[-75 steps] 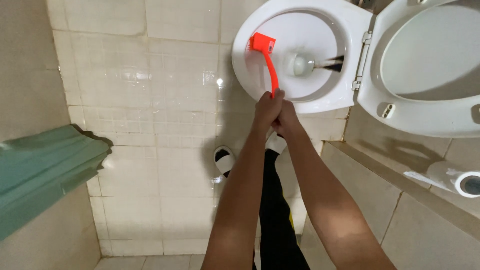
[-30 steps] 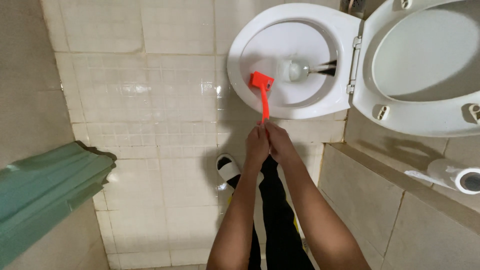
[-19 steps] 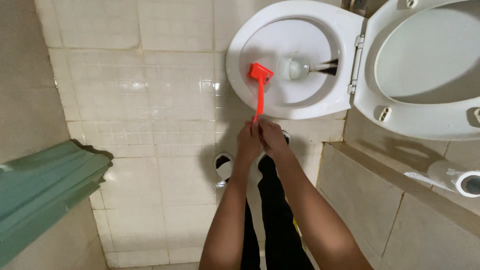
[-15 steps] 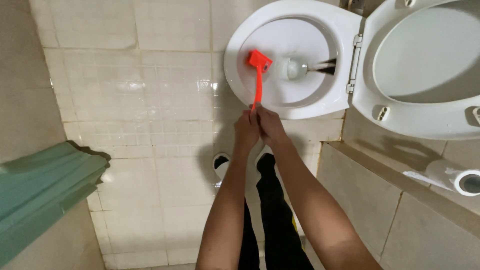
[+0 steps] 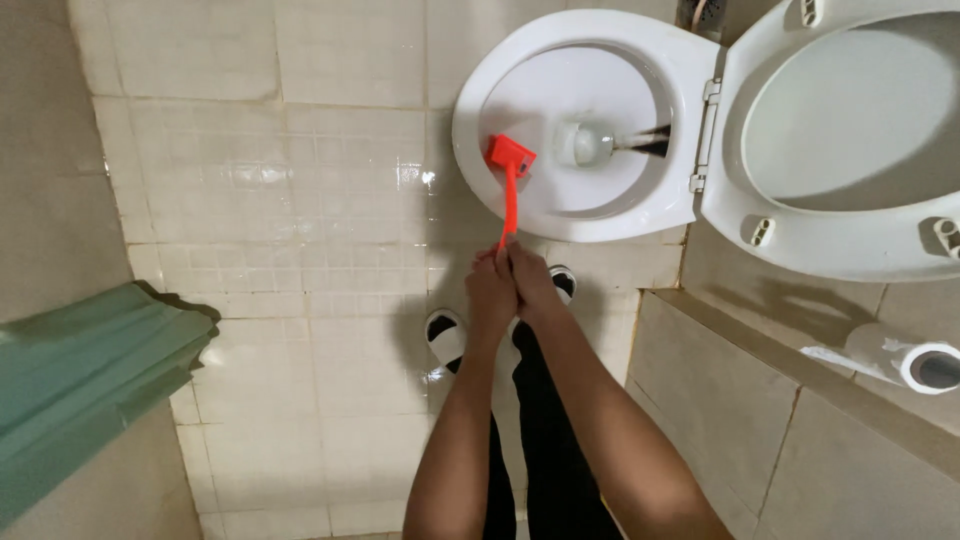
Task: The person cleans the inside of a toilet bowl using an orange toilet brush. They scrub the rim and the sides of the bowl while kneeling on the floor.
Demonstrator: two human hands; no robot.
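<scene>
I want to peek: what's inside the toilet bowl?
The orange brush head sits on the bowl wall, near water at the bottom. The drain beyond is hidden.

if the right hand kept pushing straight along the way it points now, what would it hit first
Probably the front rim of the white toilet bowl. The right hand points up the orange brush handle toward the bowl; depth is unclear from above, so it might pass over the rim.

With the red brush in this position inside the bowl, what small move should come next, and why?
Probably sweep the red brush rightward, toward the drain. Both hands, left hand and right hand, hold its handle, and its head lies on the bowl's left inner wall, so the rest looks unreached.
</scene>
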